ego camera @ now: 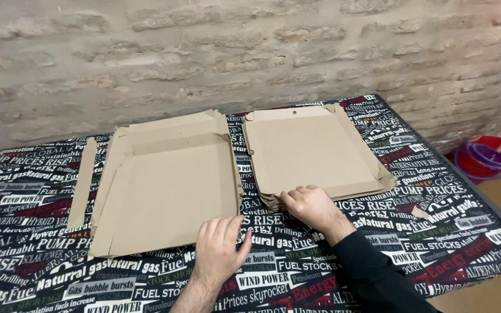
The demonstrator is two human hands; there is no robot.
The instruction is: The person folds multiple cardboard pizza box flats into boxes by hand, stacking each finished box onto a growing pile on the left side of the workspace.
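Resting flat at about 6 o'clock on the table (465, 191), the left hand (220, 250) lies palm down with fingers spread and unclenched, fingertips touching the near edge of the flat cardboard sheet (169, 185), gripping nothing. That sheet is an unfolded box blank with creased flaps along its far and left sides, lying toward 10 o'clock from the hand. At about 3 o'clock from it sits the cardboard stack (314, 153), a pile of similar blanks with edges roughly aligned; the right hand (311, 207) is curled over the stack's near left corner, fingers bent onto the top sheets (whether it actually pinches any sheet I cannot tell, since the fingertips are hidden). A dark sleeve (372, 272) covers the right forearm. At 9 o'clock lies 1 narrow cardboard strip (82, 182), just beside the flat sheet's left edge. A printed tablecloth covers the table, a brick wall (250, 52) stands behind, and a red bucket (488, 159) sits on the floor at 3 o'clock.
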